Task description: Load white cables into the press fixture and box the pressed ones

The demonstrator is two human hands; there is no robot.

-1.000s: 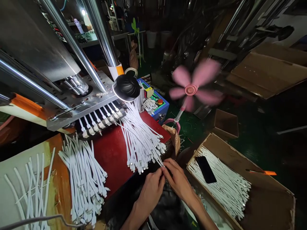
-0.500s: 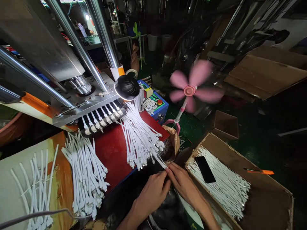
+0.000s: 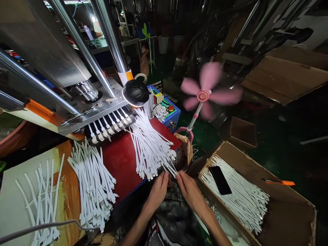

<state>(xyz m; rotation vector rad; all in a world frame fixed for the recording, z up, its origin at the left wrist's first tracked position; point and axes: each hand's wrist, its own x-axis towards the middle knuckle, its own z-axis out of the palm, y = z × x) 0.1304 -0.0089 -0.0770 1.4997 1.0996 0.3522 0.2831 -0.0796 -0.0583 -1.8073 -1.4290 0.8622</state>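
My right hand [image 3: 190, 190] is closed in a pinch on the end of a white cable [image 3: 172, 168] that comes off the lower right of a pile. My left hand [image 3: 159, 190] is a short gap to the left, its thumb and fingers pressed together; whatever is between them is hidden. Just beyond both hands, the pile of white cables [image 3: 151, 147] with small plug ends fans over a red tabletop [image 3: 119, 164]. A second white cable bundle [image 3: 93, 184] lies left of it. Several cable ends sit in a row in the press mould [image 3: 110, 127].
A metal press [image 3: 89, 112] with a black lamp [image 3: 135, 93] stands at the back left. At right, a cardboard box [image 3: 289, 218] holds white cables, a black phone [image 3: 220, 180] and an orange-handled tool [image 3: 280, 182]. Beyond is a spinning pink fan [image 3: 203, 96] and a blue control box [image 3: 174, 118].
My hands were together at the cable end; now they are apart, the left shifted left and the right slightly right. The view has shifted slightly.
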